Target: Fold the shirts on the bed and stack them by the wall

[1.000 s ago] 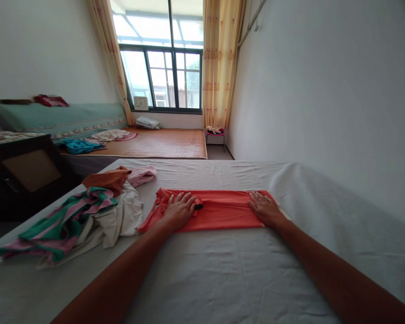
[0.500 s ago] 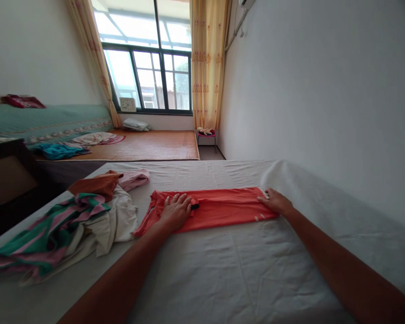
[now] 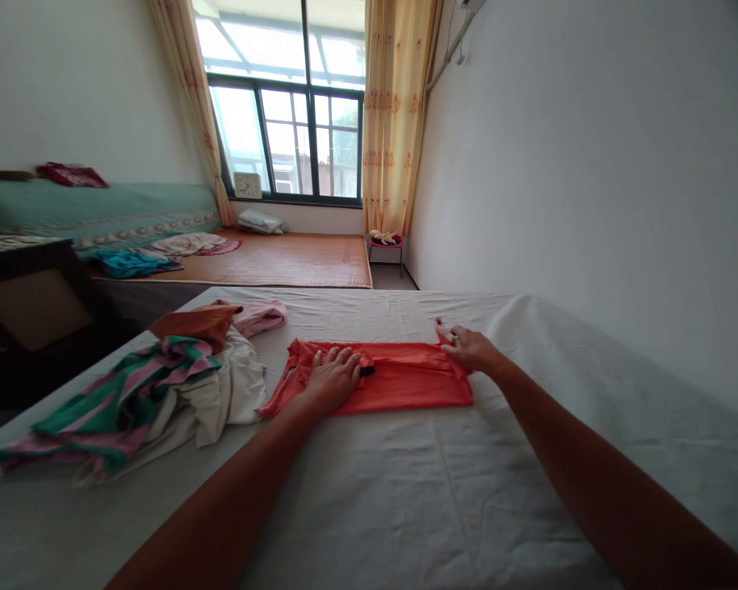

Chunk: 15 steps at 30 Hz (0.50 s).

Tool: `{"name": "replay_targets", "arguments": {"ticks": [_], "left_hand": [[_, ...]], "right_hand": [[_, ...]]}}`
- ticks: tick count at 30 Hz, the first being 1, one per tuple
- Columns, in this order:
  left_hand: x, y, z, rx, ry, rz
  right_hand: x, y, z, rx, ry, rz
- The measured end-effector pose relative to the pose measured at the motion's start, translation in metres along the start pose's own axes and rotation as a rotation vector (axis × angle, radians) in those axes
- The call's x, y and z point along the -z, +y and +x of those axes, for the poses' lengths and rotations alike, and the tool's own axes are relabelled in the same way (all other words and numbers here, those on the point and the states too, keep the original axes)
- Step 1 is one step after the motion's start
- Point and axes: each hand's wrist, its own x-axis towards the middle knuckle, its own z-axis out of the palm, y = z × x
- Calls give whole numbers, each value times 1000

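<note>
A coral-red garment, seemingly a shirt [image 3: 406, 385], lies folded into a long strip on the pale sheet [image 3: 369, 492]. My left hand [image 3: 335, 377] rests flat on its left part, fingers spread, beside a small black patch. At the strip's right end my right hand [image 3: 471, 348] pinches the cloth and lifts its far corner, which is turned up off the sheet. To the left lies a loose heap: a green and pink striped cloth [image 3: 123, 401], a cream cloth [image 3: 237, 385], a rust-brown cloth [image 3: 206, 324] and a pink cloth [image 3: 263, 317].
Beyond the sheet stands a bed with a brown mat [image 3: 307, 258], holding a blue cloth [image 3: 135, 262] and a folded white bundle [image 3: 260, 221]. A dark cabinet [image 3: 43, 311] is at the left, a white wall [image 3: 578, 164] at the right. A small stool [image 3: 385, 240] stands under the curtain.
My right hand has moved left and a little up, lifting the shirt's right end, so the strip looks shorter. The left hand stays on the cloth. The whole view has shifted slightly.
</note>
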Motion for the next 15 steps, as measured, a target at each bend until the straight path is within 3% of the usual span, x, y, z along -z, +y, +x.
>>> {"name": "replay_targets", "arguments": {"ticks": [4, 8, 11, 15], "left_hand": [[-6, -4, 1, -6, 6, 0], [-7, -5, 0, 1, 5, -4], [-5, -5, 0, -6, 10, -10], [-2, -3, -1, 1, 6, -27]], "right_hand": [[-14, -57, -8, 133, -79, -37], [-30, -88, -12, 170, -126, 5], [-32, -90, -12, 203, -154, 123], [-22, -63, -11, 154, -70, 54]]}}
